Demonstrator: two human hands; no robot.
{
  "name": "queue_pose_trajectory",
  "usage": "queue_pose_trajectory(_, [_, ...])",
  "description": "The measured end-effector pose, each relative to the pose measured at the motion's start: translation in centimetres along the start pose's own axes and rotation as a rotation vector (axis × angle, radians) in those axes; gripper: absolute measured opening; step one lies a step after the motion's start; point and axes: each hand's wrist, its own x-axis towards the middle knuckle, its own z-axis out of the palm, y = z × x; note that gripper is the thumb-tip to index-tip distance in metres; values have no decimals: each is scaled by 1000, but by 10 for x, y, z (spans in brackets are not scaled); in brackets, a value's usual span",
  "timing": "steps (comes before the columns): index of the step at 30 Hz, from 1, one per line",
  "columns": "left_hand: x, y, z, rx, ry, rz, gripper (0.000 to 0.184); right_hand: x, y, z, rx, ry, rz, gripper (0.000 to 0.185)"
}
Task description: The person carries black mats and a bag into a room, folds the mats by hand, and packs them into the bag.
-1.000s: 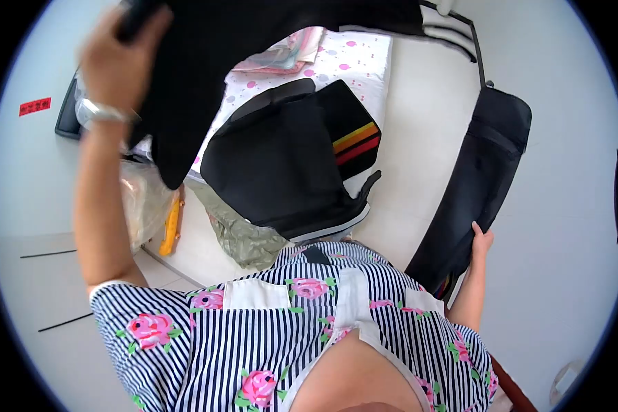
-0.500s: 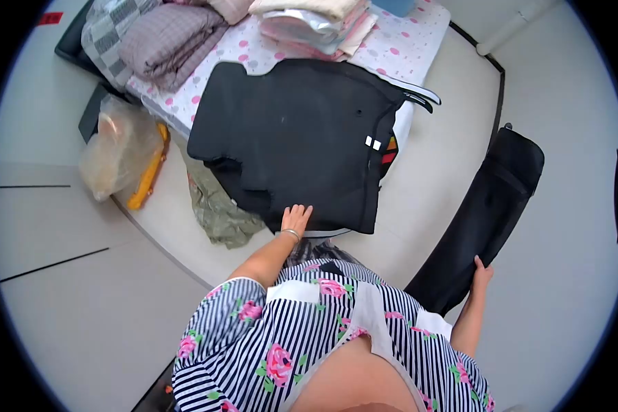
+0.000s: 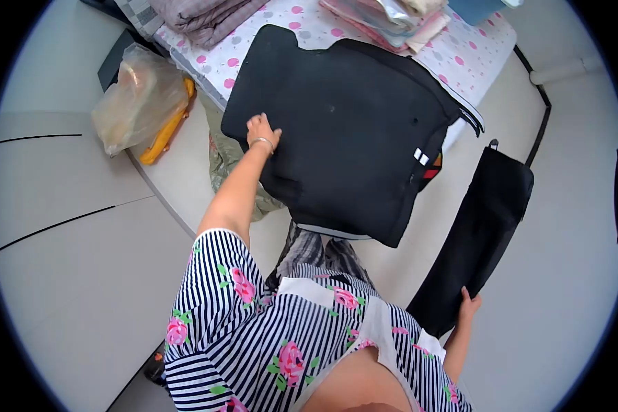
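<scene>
A wide black padded piece (image 3: 343, 130) lies flat over the front of the bed, its white-edged strips at the right. My left hand (image 3: 262, 132) rests on its left part, fingers apart and slightly bent. Under its right edge shows a bit of red and orange striped cloth (image 3: 432, 170). On the right, my right hand (image 3: 469, 305) grips the edge of a long black padded piece (image 3: 477, 233), which hangs slanted beside me with a small loop at its top. Only the fingers and thumb side of that hand show.
The bed (image 3: 491, 51) has a dotted sheet, with a folded quilt (image 3: 202, 17), stacked cloths (image 3: 391, 20) and a blue container (image 3: 475, 8) on it. A plastic bag (image 3: 141, 96), a yellow object (image 3: 168, 130) and a green bag (image 3: 223, 161) are at the left.
The wide black piece, earlier held up by my left hand, now lies spread on the bed. My left hand has moved up and left across it. My right hand still holds the long piece.
</scene>
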Motion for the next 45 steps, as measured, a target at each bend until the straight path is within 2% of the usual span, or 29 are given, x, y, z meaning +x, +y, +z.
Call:
queue_pose_trajectory(4, [95,-21,-45,116,26,-165,87,-39,-86,-19,-112,-38,114,31])
queue_pose_trajectory(7, [151,-48,-34,16,-22,-135,97,-49,-120,-29,-227,-48,146,31])
queue_pose_trajectory(8, [171,-57,-21,-65,-48,-119,100,-48,-129,-30,-245,-46,155,32])
queue_pose_trajectory(10, [195,-57,-38,-424,-313,-162,103,-49,-148,-24,-268,-44,174,33])
queue_pose_trajectory(14, [170,-17,-58,146,145,-255,98,-46,-147,-22,-239,-7,227,30])
queue_pose_trajectory(15, [170,-17,-59,75,72,-347,84,-44,-141,-23,-222,-10,213,30])
queue_pose_trajectory(18, [192,-61,-36,-248,-88,-236,65,-48,-142,-20,-157,3,236,30])
queue_pose_trajectory(19, [179,-44,-59,-430,-176,-202,51,-49,-144,-20,-138,14,256,30])
queue_pose_trajectory(20, [176,-40,-53,-629,-219,-145,46,-50,-145,-25,-129,13,264,30])
queue_pose_trajectory(22, [138,6,-101,-889,-426,-56,40,-47,-137,-24,-98,18,271,30])
queue_pose_trajectory(24, [100,31,-137,-792,-403,237,33,-41,-129,-25,-110,39,285,30])
queue_pose_trajectory(26, [27,78,-217,-862,-616,299,27,-39,-112,-27,-103,60,283,30])
queue_pose_trajectory(28, [-30,95,-268,-792,-620,802,26,-31,-93,-27,-78,80,261,29])
queue_pose_trajectory(30, [-76,111,-283,-821,-856,1130,30,-22,-66,-23,-35,80,211,30])
queue_pose_trajectory(32, [-121,120,-282,-697,-1086,1174,33,-9,-48,-16,-24,86,170,30])
queue_pose_trajectory(35, [-157,118,-252,-695,-1208,1186,47,-4,-42,-6,-36,117,164,32])
queue_pose_trajectory(38, [-173,112,-242,-662,-1175,1233,48,3,-27,0,12,144,156,33])
queue_pose_trajectory(41, [-185,108,-242,-659,-1093,1248,35,18,1,2,15,163,143,34])
queue_pose_trajectory(44, [-180,101,-247,-874,-1012,1095,29,28,18,6,-35,181,89,35])
queue_pose_trajectory(45, [-167,93,-251,-808,-806,1044,26,28,14,7,-72,185,82,35])
